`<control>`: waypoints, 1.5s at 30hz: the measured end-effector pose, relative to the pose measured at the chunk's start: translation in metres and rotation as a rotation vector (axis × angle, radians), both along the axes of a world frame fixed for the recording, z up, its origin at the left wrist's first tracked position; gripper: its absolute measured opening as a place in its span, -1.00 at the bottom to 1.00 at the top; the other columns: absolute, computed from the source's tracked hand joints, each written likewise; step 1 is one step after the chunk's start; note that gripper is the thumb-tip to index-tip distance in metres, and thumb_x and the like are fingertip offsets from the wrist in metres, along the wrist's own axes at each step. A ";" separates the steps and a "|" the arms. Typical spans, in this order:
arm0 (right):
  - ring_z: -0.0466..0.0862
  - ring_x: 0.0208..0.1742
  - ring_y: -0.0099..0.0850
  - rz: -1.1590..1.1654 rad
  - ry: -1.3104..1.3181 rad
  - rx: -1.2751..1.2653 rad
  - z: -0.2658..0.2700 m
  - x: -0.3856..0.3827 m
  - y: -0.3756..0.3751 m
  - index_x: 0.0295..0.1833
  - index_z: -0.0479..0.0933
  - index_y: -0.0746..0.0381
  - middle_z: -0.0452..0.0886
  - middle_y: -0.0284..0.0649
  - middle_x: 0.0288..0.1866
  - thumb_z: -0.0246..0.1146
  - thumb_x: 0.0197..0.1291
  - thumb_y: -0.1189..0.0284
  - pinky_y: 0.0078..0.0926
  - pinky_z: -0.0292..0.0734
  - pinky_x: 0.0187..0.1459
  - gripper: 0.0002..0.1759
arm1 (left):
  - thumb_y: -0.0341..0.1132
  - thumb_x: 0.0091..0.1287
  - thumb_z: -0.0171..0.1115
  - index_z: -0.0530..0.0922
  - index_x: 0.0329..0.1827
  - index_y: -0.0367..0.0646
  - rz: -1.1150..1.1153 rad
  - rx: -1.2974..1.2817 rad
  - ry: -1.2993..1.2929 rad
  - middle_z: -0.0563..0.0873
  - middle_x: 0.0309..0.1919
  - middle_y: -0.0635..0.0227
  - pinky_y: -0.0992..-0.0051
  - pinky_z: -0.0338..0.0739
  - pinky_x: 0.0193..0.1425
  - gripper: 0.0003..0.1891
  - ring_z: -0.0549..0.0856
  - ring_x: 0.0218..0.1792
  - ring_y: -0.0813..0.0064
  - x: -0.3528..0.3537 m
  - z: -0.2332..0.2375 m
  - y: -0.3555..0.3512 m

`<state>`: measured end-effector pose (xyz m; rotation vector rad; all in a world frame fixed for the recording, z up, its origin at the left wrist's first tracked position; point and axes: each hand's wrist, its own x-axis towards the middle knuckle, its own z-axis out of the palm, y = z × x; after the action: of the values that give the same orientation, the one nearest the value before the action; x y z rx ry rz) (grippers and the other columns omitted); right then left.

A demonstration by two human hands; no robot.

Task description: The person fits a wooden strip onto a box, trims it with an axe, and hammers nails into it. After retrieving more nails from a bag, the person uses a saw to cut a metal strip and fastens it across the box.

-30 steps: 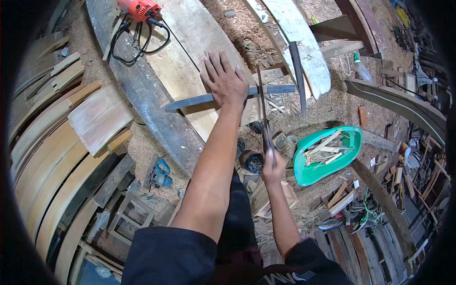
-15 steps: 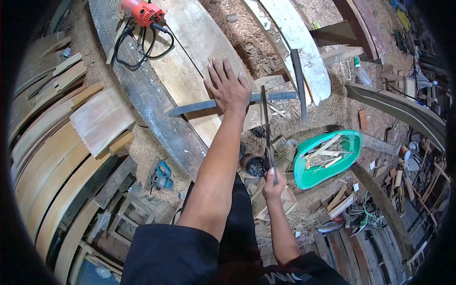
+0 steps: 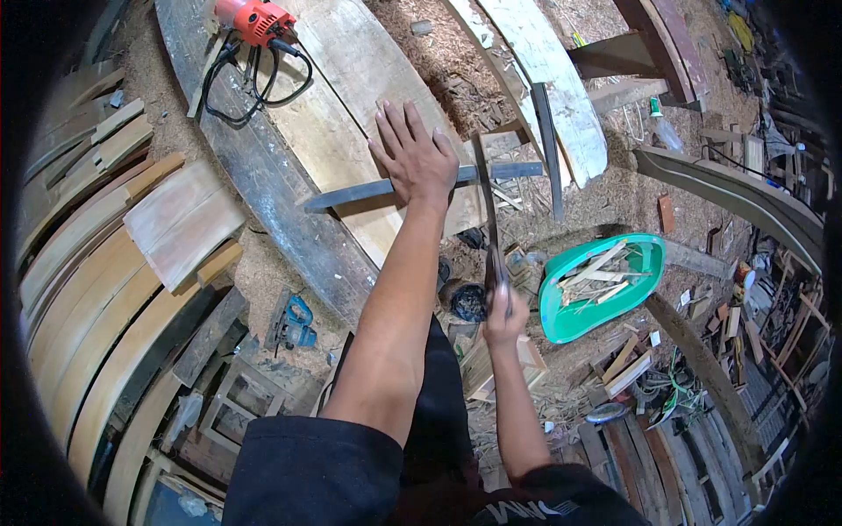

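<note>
A long grey strip of wood (image 3: 355, 195) lies across pale planks (image 3: 338, 105). My left hand (image 3: 414, 158) presses flat on it, fingers spread. To the right, my right hand (image 3: 506, 317) grips the lower end of a handsaw (image 3: 492, 223), slightly blurred. The saw is seen nearly edge-on, its blade crossing the strip just right of the planks' edge. My fingers cover most of its handle. Past the blade, the strip's right end reaches a dark narrow board (image 3: 548, 149).
A red power tool (image 3: 254, 22) with a black cord rests on the planks. A green tub (image 3: 561, 326) of wood scraps stands to the right. On the floor at left lies a blue power tool (image 3: 295, 323), near stacked curved boards (image 3: 105, 342). Sawdust covers the ground.
My right hand and the handsaw have moved a little forward, away from my body, across the strip. My left hand stays on the strip; the whole view has shifted slightly.
</note>
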<state>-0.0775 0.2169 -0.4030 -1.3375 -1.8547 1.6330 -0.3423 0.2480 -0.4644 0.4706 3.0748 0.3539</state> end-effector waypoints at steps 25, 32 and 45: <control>0.33 -0.56 -0.61 0.017 -0.059 0.010 0.005 0.020 -0.014 -0.52 0.41 0.25 0.36 -0.43 -0.63 0.09 0.42 0.24 -0.51 0.16 -0.52 -0.56 | -0.09 0.37 0.02 0.17 0.56 -0.12 -0.007 0.000 0.030 0.07 0.60 0.05 -0.03 -0.16 0.59 -0.30 0.04 0.60 0.06 0.001 -0.001 0.000; 0.32 -0.57 -0.57 0.049 -0.005 -0.006 -0.012 -0.061 0.034 -0.50 0.35 0.27 0.29 -0.36 -0.64 0.15 0.38 0.32 -0.46 0.21 -0.52 -0.61 | -0.09 0.36 0.03 0.19 0.56 -0.12 -0.005 -0.012 0.058 0.07 0.60 0.04 -0.04 -0.15 0.59 -0.30 0.05 0.59 0.06 -0.002 0.001 0.003; 0.26 -0.61 -0.56 0.046 -0.015 0.039 -0.013 -0.062 0.032 -0.57 0.33 0.25 0.26 -0.36 -0.69 0.14 0.38 0.34 -0.45 0.15 -0.54 -0.58 | -0.08 0.37 0.00 0.19 0.55 -0.12 -0.007 0.017 0.028 0.06 0.60 0.04 -0.07 -0.23 0.59 -0.31 -0.01 0.61 0.07 -0.002 0.000 0.001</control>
<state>-0.1397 0.2492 -0.4162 -1.3038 -1.9302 1.6050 -0.3441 0.2491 -0.4648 0.4909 3.0984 0.3762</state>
